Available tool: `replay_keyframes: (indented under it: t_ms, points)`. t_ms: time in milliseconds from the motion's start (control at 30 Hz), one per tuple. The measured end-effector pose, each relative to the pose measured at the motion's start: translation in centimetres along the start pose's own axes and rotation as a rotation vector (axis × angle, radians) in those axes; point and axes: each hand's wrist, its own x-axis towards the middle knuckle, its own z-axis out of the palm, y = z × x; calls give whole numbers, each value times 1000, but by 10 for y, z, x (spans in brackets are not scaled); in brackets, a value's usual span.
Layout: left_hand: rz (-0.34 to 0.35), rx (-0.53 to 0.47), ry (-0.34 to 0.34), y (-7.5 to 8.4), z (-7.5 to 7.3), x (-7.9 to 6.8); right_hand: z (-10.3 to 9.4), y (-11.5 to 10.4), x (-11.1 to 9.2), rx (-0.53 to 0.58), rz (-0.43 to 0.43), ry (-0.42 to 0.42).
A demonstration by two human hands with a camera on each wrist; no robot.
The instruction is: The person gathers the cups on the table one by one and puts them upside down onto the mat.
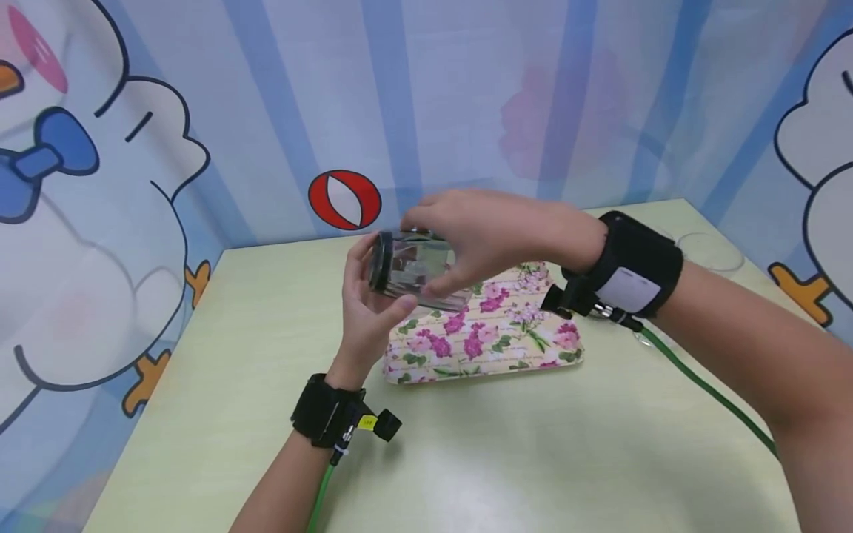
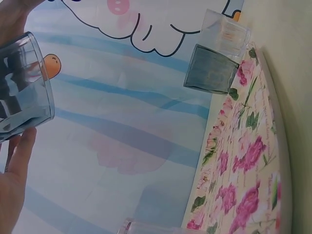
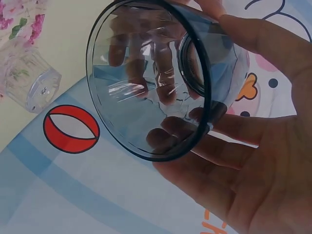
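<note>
Both hands have hold of one see-through cup (image 1: 416, 259), which is held up tipped on its side above the worktop (image 1: 266, 355), its dark-edged end turned toward the left. The left hand (image 1: 366, 318) is partly closed about that dark-edged end, the thumb along the near lower side and the fingers behind; the right hand (image 1: 480, 229) reaches over from the other side, thumb on the near face and fingers over the top, likewise curled only as far as the cup's width allows. Behind and below the cup lies a flower-patterned board (image 1: 480, 333), pink blooms on a cream ground, flat on the pale worktop. In the left wrist view a smoky, squarish tumbler (image 2: 212, 70) stands at the board, with a colourless cup (image 2: 226, 31) close beside it; the right wrist view also has a clear faceted vessel (image 3: 36, 87) near the board, though I cannot tell whether it is one of that pair. Each wrist carries a black band, the left one (image 1: 326, 411) and the right one (image 1: 633, 259) both trailing a green cable. A blue-striped backdrop (image 1: 320, 59) with cartoon birds and a red-and-white ball (image 1: 345, 200) closes off the far side.
</note>
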Motion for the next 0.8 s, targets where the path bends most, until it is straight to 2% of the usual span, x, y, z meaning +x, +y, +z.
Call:
replay_keyframes:
  t_ms: [200, 433, 667, 800]
  points:
    - [0, 14, 1, 2, 2, 0, -2, 3, 0, 15, -31, 26]
    - [5, -15, 10, 5, 3, 2, -1, 8, 0, 49, -52, 89]
    - [16, -19, 40, 7, 4, 3, 0, 11, 1, 87, -49, 119]
    - [42, -41, 72, 8, 2, 5, 2, 14, 2, 104, -49, 165]
